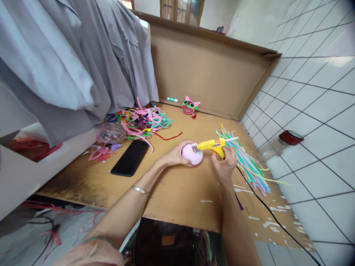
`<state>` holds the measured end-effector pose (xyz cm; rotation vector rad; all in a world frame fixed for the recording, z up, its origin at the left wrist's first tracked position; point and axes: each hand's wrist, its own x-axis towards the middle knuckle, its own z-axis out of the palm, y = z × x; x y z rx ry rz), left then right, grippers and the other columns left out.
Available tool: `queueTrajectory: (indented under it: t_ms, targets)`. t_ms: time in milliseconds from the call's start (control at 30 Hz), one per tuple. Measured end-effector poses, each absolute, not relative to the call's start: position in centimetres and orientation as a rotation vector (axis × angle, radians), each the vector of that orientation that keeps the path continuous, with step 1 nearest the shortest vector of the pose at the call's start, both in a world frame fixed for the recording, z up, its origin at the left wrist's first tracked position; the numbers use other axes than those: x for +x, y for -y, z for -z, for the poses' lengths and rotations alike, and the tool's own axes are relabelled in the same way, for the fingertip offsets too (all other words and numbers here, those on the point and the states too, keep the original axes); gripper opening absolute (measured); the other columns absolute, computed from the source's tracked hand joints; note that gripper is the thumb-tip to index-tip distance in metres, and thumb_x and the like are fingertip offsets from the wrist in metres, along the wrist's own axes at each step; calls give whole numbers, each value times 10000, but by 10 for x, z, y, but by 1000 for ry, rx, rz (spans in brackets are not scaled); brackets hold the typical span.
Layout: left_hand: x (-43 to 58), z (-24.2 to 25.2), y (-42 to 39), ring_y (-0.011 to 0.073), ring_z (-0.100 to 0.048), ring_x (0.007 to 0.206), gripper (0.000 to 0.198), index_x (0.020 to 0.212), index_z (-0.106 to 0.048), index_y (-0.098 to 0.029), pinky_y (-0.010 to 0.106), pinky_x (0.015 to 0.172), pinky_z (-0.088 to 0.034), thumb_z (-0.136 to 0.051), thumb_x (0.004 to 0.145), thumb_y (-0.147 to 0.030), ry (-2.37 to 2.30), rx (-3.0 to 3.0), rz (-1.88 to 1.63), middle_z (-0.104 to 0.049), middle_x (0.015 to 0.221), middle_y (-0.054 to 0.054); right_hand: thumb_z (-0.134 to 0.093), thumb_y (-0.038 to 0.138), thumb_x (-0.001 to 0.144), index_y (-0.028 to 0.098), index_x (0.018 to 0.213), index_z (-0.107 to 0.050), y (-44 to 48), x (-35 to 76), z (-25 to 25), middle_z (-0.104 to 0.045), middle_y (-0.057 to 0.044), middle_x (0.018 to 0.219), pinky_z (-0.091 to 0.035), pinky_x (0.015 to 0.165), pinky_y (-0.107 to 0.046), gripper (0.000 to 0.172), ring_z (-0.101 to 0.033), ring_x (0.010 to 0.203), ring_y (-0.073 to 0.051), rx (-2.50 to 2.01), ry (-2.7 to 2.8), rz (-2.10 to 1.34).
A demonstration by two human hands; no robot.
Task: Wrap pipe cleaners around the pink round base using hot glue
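Observation:
My left hand (pixel 179 153) is closed around a pale pink ball wrapped in rows of pipe cleaner (pixel 191 156), with a darker pink edge. A clear patch shows on the ball's upper right. My right hand (pixel 226 162) grips a yellow hot glue gun (pixel 212 144) by its handle, a clear glue stick (pixel 232 139) poking out of the back. The gun's metal nozzle meets the upper part of the ball. A black cord (pixel 266 201) runs from the gun down to the right.
Loose pipe cleaners (pixel 244 159) lie right, beside the tiled wall (pixel 313 111) and a red-lidded jar (pixel 280 144). A black phone (pixel 130 158) and a tangled pipe-cleaner pile (pixel 146 120) lie left. Behind are a cat-eared ornament (pixel 190 106), a white-green tube (pixel 172 99) and a cardboard panel (pixel 205 70).

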<state>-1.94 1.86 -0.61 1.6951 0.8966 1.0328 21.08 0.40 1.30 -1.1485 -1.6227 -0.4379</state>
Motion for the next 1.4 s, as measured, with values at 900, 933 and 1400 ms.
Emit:
queueTrajectory:
  t_ms: [900,933,1400]
  targets:
    - [-19,7,-19,286,-537,1235,814,1286,-488,-191,468,1103,-395,-812,540,-192,-889,1678,-1041,-562,1314,99,-608,232,743,211,903,-601,-5,212,-14,-610,-45,860,-499,731,-341,161,-603,811,-216,-1143,1619,406]
    - [-19,7,-18,286,-536,1235,814,1285,-487,-189,466,1102,-397,-811,539,-193,-893,1676,-1041,-563,1313,100,-608,227,742,209,902,-603,-4,212,-14,-607,-45,856,-498,732,-341,161,-600,812,-216,-1140,1615,401]
    - [-19,8,-20,277,-540,1216,824,1288,-479,-191,451,1090,-407,-809,533,-195,-892,1681,-1031,-550,1312,92,-616,225,760,198,925,-600,-4,211,-12,-625,-63,891,-499,754,-352,168,-604,853,-227,-1163,1589,421]
